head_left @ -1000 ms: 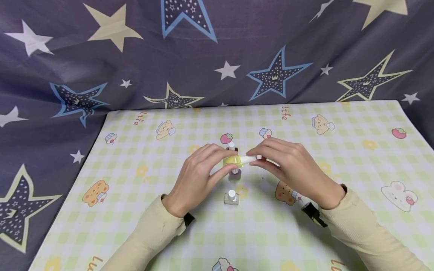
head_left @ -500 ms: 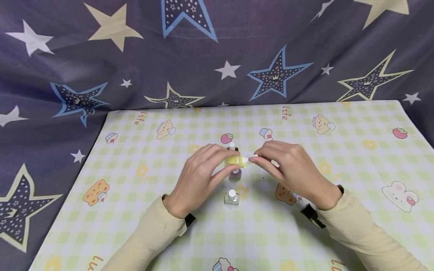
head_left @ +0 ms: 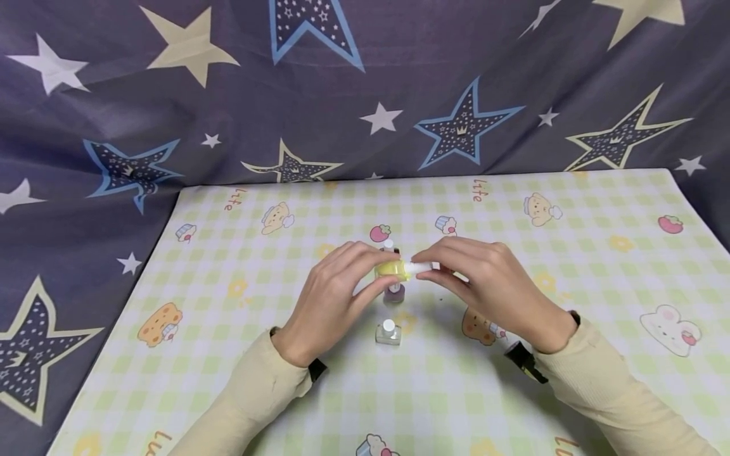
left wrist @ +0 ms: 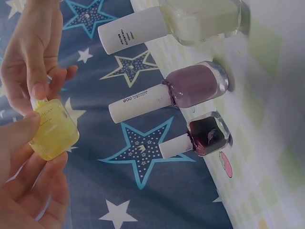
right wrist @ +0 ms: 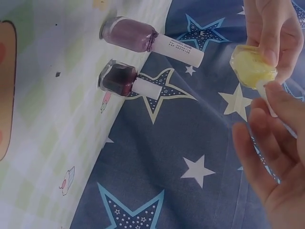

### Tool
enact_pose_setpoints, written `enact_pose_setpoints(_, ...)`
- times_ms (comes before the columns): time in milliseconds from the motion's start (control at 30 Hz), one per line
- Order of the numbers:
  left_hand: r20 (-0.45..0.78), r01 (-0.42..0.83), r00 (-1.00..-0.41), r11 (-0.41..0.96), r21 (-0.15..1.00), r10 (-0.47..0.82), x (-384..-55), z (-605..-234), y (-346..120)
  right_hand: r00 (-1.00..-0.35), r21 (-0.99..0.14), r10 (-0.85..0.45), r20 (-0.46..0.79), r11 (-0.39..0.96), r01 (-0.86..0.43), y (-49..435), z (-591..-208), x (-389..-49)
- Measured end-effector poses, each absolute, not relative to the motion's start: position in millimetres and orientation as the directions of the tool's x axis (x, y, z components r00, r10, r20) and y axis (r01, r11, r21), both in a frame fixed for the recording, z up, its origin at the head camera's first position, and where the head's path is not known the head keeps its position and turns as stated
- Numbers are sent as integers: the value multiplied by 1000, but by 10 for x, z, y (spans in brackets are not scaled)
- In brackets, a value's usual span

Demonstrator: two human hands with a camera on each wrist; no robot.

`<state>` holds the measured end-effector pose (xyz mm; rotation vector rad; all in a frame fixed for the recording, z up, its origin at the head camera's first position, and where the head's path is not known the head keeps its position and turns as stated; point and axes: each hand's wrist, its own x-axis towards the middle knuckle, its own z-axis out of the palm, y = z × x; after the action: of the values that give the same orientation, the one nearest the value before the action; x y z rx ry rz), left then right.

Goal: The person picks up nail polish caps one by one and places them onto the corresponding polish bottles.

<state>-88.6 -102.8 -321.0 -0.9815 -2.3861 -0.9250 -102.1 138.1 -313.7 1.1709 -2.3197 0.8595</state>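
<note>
A nail polish bottle point(left wrist: 56, 131) of clear glass with yellow polish lies sideways between my hands, above the table. My left hand point(head_left: 336, 294) grips its glass body between thumb and fingers. From the other side my right hand point(head_left: 485, 282) pinches the long white cap point(head_left: 419, 268), which sits at the bottle's neck. Below them, upright on the table, stand a mauve nail polish bottle point(left wrist: 195, 86), a dark red one point(left wrist: 208, 134) and a pale, nearly colourless one point(head_left: 388, 334). In the head view my hands partly cover the mauve and dark red bottles.
A checked green-and-white tablecloth point(head_left: 239, 354) with printed animals and cakes covers the table. Behind it hangs a dark curtain point(head_left: 319, 120) with stars. The three standing bottles form a line running from front to back.
Half a second ago my right fingers were bunched at the cap's outer end; now they have spread and shifted left along it. The bottle and my left hand stay nearly in place.
</note>
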Motion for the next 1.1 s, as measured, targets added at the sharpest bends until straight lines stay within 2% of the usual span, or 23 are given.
enact_pose_setpoints(300,585,741,-661,532,410,470,-891,-3204,-1010,-575,-309,-558,599,502,-808,1356,-3169,-1032)
enact_pose_setpoints(633,573,748,-653,538,388,495,-890,-3216,-1009,-632,-370,-525,570,523,-768,1355,-3201,-1021)
enact_pose_setpoints(900,555,727,-677,556,403,483,-912,-3213,-1024,-570,-349,-574,587,456,-819,1378,-3163,-1023)
enact_pose_setpoints(1100,538,721,-686,556,414,490,-917,-3202,-1021,-558,-337,-576,598,451,-827,1382,-3174,-1024)
